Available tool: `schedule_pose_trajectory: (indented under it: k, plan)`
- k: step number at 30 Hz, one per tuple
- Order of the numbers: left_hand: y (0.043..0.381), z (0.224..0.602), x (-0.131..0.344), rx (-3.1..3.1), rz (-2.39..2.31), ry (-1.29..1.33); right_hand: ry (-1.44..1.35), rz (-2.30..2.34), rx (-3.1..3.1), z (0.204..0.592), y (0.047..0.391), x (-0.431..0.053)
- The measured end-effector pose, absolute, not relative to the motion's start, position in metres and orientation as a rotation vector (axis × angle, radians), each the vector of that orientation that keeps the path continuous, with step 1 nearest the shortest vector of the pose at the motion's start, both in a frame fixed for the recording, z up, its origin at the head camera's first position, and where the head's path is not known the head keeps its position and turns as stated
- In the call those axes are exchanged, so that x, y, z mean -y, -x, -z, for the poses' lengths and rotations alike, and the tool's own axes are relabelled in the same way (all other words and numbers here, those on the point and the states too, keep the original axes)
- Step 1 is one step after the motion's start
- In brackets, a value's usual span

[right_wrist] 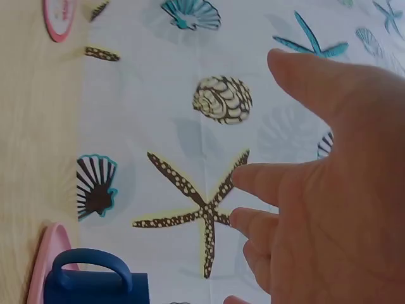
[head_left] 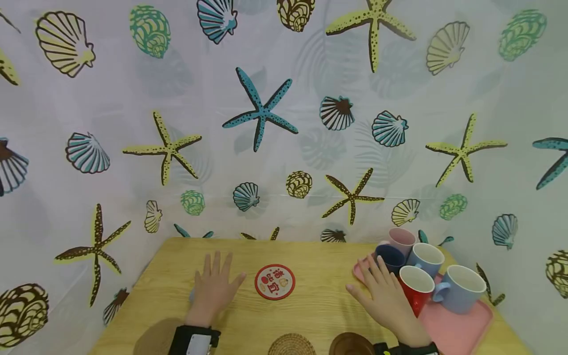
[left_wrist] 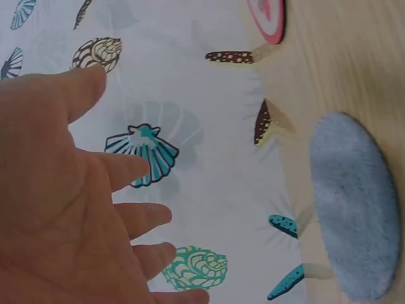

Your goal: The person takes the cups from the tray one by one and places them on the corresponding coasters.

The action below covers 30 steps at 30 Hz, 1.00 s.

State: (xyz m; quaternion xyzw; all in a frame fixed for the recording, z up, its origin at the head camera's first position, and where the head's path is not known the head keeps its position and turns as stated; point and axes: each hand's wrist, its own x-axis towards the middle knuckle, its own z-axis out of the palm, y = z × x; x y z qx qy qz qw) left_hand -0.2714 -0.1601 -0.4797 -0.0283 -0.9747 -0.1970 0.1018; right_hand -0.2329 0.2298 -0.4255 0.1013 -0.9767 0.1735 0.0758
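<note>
My left hand [head_left: 214, 291] is held above the left part of the wooden table, fingers straight and spread, holding nothing. A blue-grey oval-looking pad [left_wrist: 355, 206] lies beneath it, mostly hidden by the hand in the head view. To its right sits a round coaster [head_left: 274, 282] with a red rim and printed characters. My right hand [head_left: 385, 300], also with extended fingers and nothing in it, is beside a pink tray [head_left: 459, 330]. Nearest to that hand on the tray are a navy mug [head_left: 390, 258] and a red mug [head_left: 417, 287], both partly covered by it.
A pink mug [head_left: 403, 239] and two light blue mugs, one behind [head_left: 426, 258] and one in front [head_left: 461, 290], crowd the tray. Along the near edge lie a tan round mat [head_left: 155, 337], a woven coaster [head_left: 291, 345] and a brown round dish [head_left: 351, 344]. A shell-patterned curtain [head_left: 284, 162] surrounds the table.
</note>
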Motion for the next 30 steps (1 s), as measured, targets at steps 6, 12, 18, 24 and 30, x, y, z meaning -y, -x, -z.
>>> schedule_pose_trajectory:
  k: [6, 12, 18, 24, 30]
  plan:
    - [0.271, 0.500, 0.168, 3.006, 0.443, 0.167, -0.387, -0.411, 2.932, 0.441, 0.220, -0.231]
    - [0.272, 0.513, 0.171, 3.103, 0.389, 0.182, -0.468, -0.473, 3.040, 0.459, 0.204, -0.234]
    - [0.273, 0.517, 0.175, 3.092, 0.371, 0.176, -0.568, -0.549, 3.157, 0.476, 0.196, -0.237]
    - [0.277, 0.514, 0.182, 3.070, 0.319, 0.183, -0.645, -0.570, 3.220, 0.488, 0.195, -0.238]
    - [0.282, 0.507, 0.194, 3.051, 0.176, 0.218, -0.767, -0.470, 3.167, 0.501, 0.196, -0.237]
